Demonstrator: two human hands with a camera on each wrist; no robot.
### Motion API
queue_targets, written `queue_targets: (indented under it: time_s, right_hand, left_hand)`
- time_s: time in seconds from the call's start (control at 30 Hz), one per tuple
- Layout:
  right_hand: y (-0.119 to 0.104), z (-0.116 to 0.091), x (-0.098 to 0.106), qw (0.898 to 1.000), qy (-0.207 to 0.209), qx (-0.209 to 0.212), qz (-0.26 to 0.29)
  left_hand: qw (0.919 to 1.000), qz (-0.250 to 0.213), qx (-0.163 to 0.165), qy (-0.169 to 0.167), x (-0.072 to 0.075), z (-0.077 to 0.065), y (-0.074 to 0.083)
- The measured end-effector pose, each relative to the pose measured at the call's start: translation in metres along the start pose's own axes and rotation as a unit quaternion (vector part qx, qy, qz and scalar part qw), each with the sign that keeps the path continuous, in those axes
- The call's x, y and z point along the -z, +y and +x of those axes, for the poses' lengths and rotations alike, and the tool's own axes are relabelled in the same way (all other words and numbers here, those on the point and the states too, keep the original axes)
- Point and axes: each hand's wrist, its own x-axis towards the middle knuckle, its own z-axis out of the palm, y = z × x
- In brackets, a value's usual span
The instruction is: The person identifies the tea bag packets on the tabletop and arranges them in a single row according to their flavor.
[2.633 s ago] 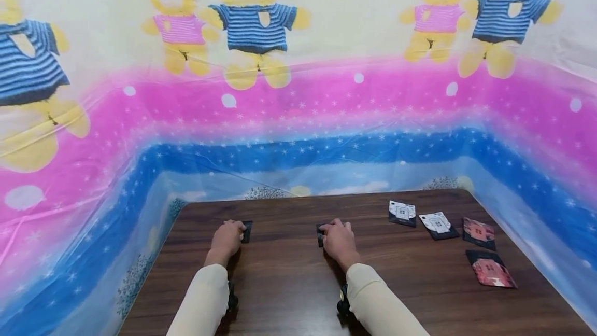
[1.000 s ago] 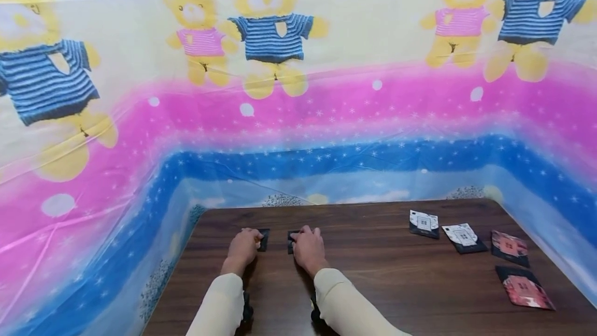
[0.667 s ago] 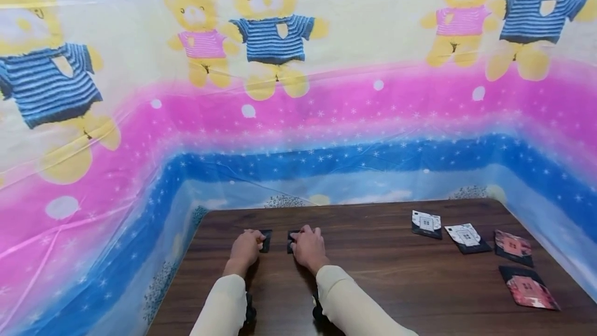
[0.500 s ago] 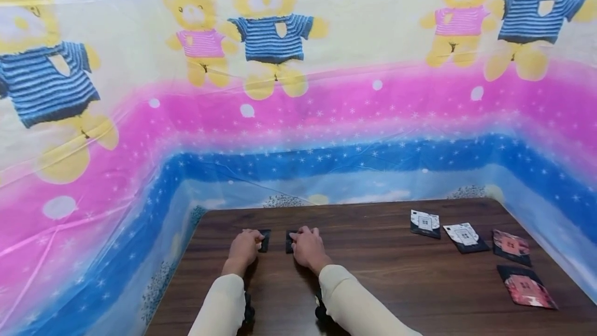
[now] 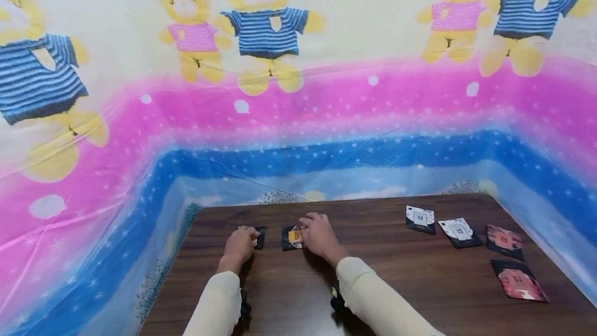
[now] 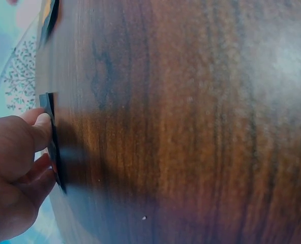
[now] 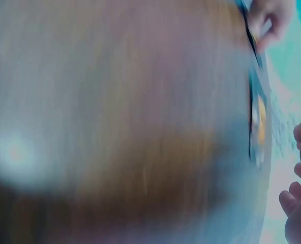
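At the left of the table, my left hand (image 5: pixel 239 245) pinches the edge of a small flat black packet (image 5: pixel 262 239) between thumb and fingers; the left wrist view shows the packet (image 6: pixel 59 168) lying almost edge-on on the wood. Most of its face is hidden by the hand. Just right of it lies a second packet (image 5: pixel 293 237), black with an orange label. Over its right edge hovers my right hand (image 5: pixel 321 235). In the right wrist view the fingers are loosely bent and stand apart from the orange-labelled packet (image 7: pixel 261 119).
Two white-and-black packets (image 5: pixel 420 218) (image 5: pixel 459 231) lie at the back right of the brown wooden table (image 5: pixel 373 274). Two red-and-black packets (image 5: pixel 505 240) (image 5: pixel 520 280) lie near the right edge. A curtain (image 5: pixel 298 113) printed with bears surrounds the table.
My right hand slid its packet left towards the left one, then let go and lifted off rightward, uncovering the orange label. My left hand stays on its packet.
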Motion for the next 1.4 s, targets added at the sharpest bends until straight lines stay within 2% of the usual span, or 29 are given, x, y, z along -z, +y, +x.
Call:
queue_targets:
  time_s: [0.13, 0.23, 0.43, 0.7, 1.03, 1.4]
  right_hand:
    - [0.033, -0.002, 0.017, 0.999, 0.033, -0.039, -0.009]
    - [0.063, -0.010, 0.032, 0.997, 0.042, -0.066, -0.021]
    - [0.116, -0.032, 0.064, 0.993, 0.041, -0.100, -0.042]
    - [0.164, -0.051, 0.095, 0.987, 0.041, -0.138, -0.078]
    - [0.210, -0.077, 0.118, 0.977, 0.037, -0.180, -0.105]
    - [0.233, -0.091, 0.127, 0.973, 0.015, -0.202, -0.110]
  left_hand:
    - [1.0000, 0.003, 0.004, 0.001, 0.003, 0.001, 0.000]
    - [1.0000, 0.001, 0.007, 0.002, 0.002, 0.001, 0.001]
    - [0.9999, -0.003, 0.010, 0.004, 0.000, 0.002, 0.000]
    - [0.9999, 0.001, 0.011, 0.005, 0.001, 0.001, 0.000]
    - [1.0000, -0.003, 0.005, 0.000, -0.001, 0.000, 0.000]
    - [0.9999, 0.009, 0.005, 0.002, -0.001, 0.001, -0.002]
